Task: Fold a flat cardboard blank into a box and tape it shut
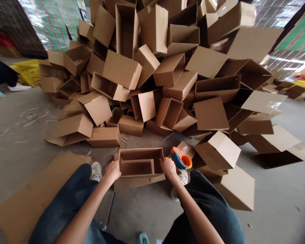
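An open brown cardboard box (139, 159) stands on the concrete floor between my knees, its top flaps folded out. My left hand (112, 170) grips the box's left wall, fingers closed over the edge. My right hand (168, 167) grips its right wall the same way. The box's inside shows a folded flap and nothing else. An orange and blue tape dispenser (181, 158) lies on the floor just right of my right hand, not touched.
A tall heap of assembled empty cardboard boxes (155, 67) fills the space ahead. Flat cardboard sheets (27, 200) lie at the left, more boxes (234, 186) at the right. Yellow crates (27, 71) and another person's dark sleeve (1, 73) are at far left.
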Available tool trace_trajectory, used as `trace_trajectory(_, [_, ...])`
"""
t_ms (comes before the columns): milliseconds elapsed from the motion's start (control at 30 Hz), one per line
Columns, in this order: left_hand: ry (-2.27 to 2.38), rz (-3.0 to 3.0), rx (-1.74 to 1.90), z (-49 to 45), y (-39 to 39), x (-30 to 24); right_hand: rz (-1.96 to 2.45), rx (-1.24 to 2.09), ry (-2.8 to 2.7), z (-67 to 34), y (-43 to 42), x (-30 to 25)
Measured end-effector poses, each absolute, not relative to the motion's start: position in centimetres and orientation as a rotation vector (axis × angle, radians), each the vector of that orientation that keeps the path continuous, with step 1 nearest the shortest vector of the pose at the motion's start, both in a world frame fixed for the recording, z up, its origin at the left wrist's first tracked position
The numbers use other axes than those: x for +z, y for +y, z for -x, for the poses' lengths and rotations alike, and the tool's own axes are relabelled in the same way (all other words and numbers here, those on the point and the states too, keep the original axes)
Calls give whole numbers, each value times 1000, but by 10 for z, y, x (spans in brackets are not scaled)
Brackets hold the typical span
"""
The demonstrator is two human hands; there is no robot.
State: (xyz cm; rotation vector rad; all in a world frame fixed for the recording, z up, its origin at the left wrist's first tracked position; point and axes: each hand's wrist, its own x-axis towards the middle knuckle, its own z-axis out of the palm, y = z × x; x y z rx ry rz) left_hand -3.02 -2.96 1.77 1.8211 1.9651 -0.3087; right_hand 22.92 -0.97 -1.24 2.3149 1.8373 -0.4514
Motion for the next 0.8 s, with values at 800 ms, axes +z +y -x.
trace_trajectory(800, [1846, -1840, -413, 31, -24, 11, -2205, -482, 1810, -230, -17, -17])
